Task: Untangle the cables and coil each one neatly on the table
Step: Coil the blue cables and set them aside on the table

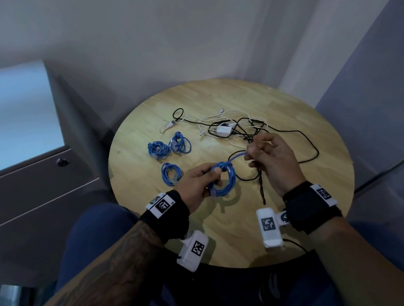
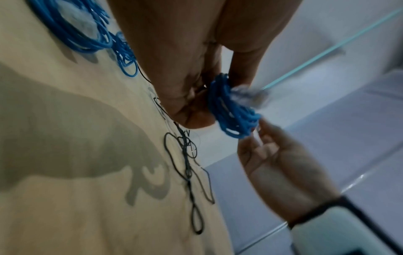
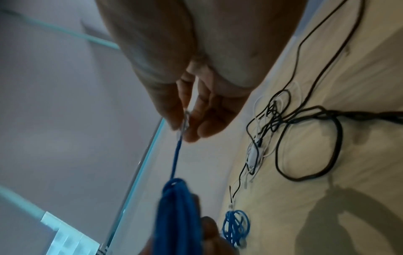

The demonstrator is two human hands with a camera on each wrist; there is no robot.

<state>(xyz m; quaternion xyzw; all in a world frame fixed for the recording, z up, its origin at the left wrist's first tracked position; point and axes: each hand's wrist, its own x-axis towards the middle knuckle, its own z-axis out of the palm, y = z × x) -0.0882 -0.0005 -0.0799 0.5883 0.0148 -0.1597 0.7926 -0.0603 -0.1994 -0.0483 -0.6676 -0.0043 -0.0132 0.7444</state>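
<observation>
Above the round wooden table my left hand grips a coiled blue cable, seen close in the left wrist view as a blue bundle. My right hand pinches the clear plug at the cable's free end, and a short blue stretch runs taut down to the coil. Three finished blue coils lie on the table to the left. A tangle of black and white cables lies beyond my hands.
A white charger block sits inside the tangle. A long black cable loop runs out to the right, and a twisted black strand lies between my wrists. A grey cabinet stands left of the table.
</observation>
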